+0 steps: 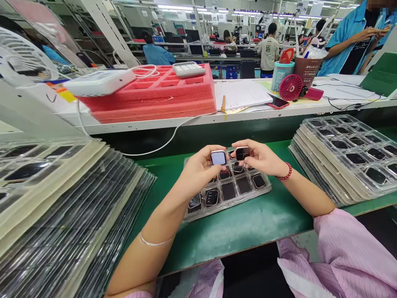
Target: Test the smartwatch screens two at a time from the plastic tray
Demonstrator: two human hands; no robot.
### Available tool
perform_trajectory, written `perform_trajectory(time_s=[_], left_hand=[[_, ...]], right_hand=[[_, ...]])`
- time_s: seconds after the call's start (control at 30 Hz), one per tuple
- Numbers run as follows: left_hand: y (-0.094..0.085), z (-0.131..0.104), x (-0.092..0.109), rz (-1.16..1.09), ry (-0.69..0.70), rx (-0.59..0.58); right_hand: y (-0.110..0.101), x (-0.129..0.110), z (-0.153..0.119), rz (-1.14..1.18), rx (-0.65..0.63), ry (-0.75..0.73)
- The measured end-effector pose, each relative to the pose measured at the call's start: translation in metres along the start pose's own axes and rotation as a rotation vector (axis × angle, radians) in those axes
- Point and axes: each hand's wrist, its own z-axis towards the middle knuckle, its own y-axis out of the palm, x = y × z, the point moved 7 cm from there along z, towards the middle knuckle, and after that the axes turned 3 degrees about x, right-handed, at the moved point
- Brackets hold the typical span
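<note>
My left hand (201, 169) pinches a smartwatch with a lit pale screen (218, 157) between thumb and fingers. Close beside it, my right hand (259, 157) grips a second smartwatch, its screen dark (242, 153). Both are held just above a clear plastic tray (229, 203) on the green bench. Watches lie in several of its pockets, among them one showing small text on its screen (212, 197); two front pockets hold no watch. My hands and the raised watches cover part of the tray's back rows.
Tall stacks of clear trays stand at the left (77, 215) and right (335, 165) of the green bench (248, 236). A white shelf (192, 120) behind carries red foam (149, 101), papers (242, 93), a phone (278, 102) and cups (307, 72). A white cable (167, 142) hangs down.
</note>
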Motion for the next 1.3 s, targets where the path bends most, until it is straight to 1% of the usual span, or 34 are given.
perform_trajectory(time_s=[0.07,0.23,0.3,0.4,0.5,0.6,0.67,0.87,1.0,1.17,1.3], left_hand=[[0.000,0.000,-0.001,0.003,-0.006,-0.001],[0.000,0.000,0.000,0.008,-0.006,-0.015],[-0.001,0.000,0.001,-0.005,-0.002,-0.021],[-0.002,0.000,0.003,-0.028,0.014,-0.029],[-0.002,0.000,0.004,-0.044,0.037,-0.047],[-0.001,0.000,0.005,-0.057,0.059,-0.058],[0.000,0.000,0.006,-0.060,0.072,-0.060],[0.000,-0.002,0.009,-0.055,0.076,-0.058],[0.000,-0.003,0.009,-0.026,0.072,-0.044],[0.001,-0.004,0.009,-0.001,0.127,-0.032],[0.000,-0.004,0.011,0.015,0.169,-0.027]], right_hand=[[0.000,0.000,0.000,0.016,-0.009,0.000],[-0.001,0.006,0.002,0.091,-0.033,0.102],[-0.003,0.008,0.002,0.104,-0.038,0.117],[-0.003,0.006,0.002,0.070,-0.034,0.083],[-0.001,-0.003,0.000,-0.013,-0.026,-0.007],[0.003,-0.011,-0.003,-0.082,-0.054,-0.080],[0.005,-0.015,-0.004,-0.102,-0.067,-0.102],[0.004,-0.015,-0.004,-0.111,-0.074,-0.097],[0.004,-0.014,-0.004,-0.087,-0.054,-0.099],[0.005,-0.011,-0.004,-0.061,-0.051,-0.059],[0.005,-0.012,-0.004,-0.058,-0.046,-0.076]])
